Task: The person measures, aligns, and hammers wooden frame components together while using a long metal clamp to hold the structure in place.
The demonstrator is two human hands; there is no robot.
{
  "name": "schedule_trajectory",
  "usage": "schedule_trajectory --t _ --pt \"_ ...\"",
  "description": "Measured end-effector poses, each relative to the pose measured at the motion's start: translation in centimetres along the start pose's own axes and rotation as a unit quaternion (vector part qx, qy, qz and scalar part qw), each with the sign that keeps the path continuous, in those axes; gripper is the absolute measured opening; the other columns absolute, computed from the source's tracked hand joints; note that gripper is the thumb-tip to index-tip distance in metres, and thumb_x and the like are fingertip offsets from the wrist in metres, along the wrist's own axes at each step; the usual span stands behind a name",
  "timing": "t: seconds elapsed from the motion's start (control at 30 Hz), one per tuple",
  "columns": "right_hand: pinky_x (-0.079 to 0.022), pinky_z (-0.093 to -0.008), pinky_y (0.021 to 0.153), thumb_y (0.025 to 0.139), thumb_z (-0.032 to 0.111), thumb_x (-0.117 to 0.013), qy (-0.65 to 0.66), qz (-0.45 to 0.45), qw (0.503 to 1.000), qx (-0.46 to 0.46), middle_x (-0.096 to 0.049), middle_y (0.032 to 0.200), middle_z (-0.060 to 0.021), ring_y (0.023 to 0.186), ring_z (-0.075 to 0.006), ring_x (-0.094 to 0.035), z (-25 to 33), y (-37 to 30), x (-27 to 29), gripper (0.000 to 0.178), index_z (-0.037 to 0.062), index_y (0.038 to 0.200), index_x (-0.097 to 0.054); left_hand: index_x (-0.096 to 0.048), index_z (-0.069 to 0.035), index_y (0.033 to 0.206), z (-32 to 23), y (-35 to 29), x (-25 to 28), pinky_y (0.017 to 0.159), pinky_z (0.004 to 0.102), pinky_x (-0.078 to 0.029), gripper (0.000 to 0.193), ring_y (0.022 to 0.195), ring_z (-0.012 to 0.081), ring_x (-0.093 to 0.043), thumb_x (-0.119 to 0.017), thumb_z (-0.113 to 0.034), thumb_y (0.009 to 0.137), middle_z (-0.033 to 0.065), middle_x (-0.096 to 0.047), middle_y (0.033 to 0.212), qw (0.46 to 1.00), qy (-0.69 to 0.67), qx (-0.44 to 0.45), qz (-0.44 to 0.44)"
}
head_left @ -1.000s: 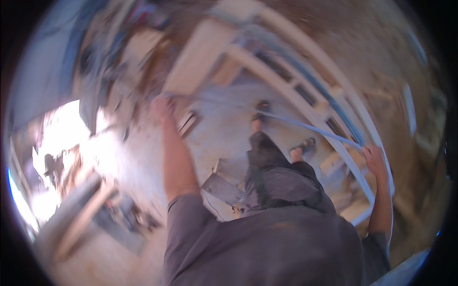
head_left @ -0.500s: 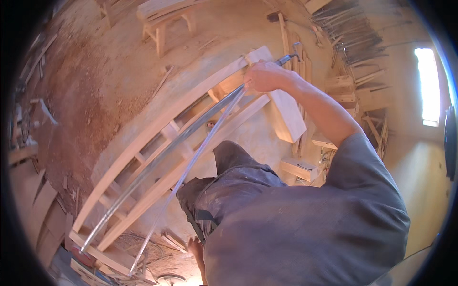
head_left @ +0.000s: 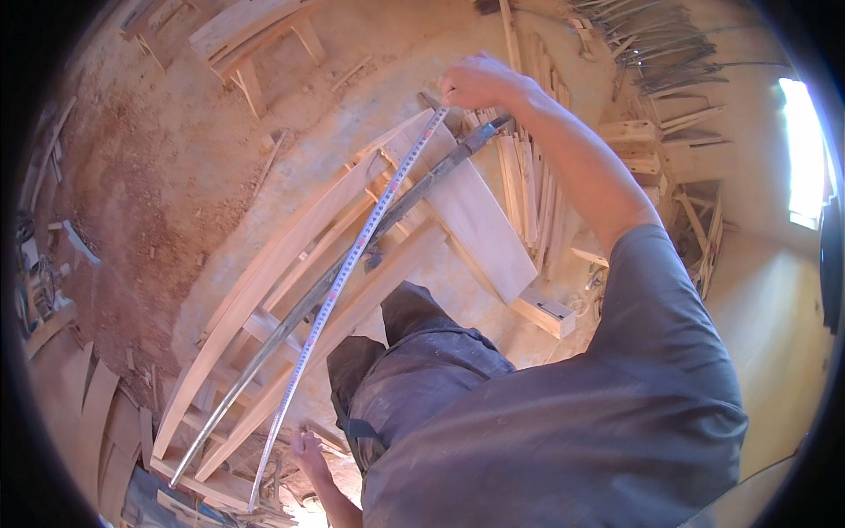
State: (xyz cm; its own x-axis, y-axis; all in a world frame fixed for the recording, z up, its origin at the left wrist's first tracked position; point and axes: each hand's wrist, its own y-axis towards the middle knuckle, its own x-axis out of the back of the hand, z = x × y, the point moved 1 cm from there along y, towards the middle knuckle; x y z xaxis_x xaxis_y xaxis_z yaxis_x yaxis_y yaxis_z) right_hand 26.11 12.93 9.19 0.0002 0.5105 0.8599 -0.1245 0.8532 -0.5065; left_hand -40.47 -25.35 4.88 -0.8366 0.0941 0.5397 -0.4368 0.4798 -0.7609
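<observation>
My right hand is closed on the upper end of a tape measure, arm stretched out over the far end of a wooden frame. The pale tape runs taut and slanting across the frame down to its near left end. Long curved and straight rails with short crosspieces make up this frame. Lengthwise over it lies a grey metal bar clamp, its screw end by the broad end board. Low down beside my leg, my left hand hangs apart from the frame, fingers loosely bent, with nothing visible in it.
A wooden bench stands on the dusty floor beyond the frame. Boards and a wooden block lie to the right. Thin strips are heaped at the far right, and curved boards lean at the lower left.
My right hand has moved up and away past the frame's far end, drawing the tape along. The tape's marked face now shows. My left hand has risen further into view.
</observation>
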Motion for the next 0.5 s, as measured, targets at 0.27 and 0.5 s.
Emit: schedule_trajectory --t 0.27,0.5 --pt "-0.049 -0.0443 0.077 0.077 0.027 -0.065 0.011 0.047 0.999 0.017 -0.069 0.079 -0.0135 0.083 -0.0322 -0.066 -0.9 2.0 -1.6 0.019 0.0114 0.082 -0.074 -0.063 0.004 0.108 -4.4 -4.2 -4.8 0.056 0.0279 -0.042 0.024 0.068 0.0093 -0.053 -0.05 -0.006 0.091 0.0012 -0.058 0.077 0.98 0.127 -0.035 0.147" --pt "-0.046 -0.0489 0.087 0.077 0.025 -0.062 0.064 0.027 0.997 0.035 -0.07 0.086 -0.0165 0.089 -0.0363 -0.066 -2.6 2.7 -2.7 0.019 0.0112 0.081 -0.074 -0.056 0.011 0.122 -2.7 -1.6 -5.9 0.061 0.0263 -0.044 0.035 0.071 0.0109 -0.056 -0.054 -0.012 0.095 0.0044 -0.061 0.08 0.988 0.092 -0.049 0.112"
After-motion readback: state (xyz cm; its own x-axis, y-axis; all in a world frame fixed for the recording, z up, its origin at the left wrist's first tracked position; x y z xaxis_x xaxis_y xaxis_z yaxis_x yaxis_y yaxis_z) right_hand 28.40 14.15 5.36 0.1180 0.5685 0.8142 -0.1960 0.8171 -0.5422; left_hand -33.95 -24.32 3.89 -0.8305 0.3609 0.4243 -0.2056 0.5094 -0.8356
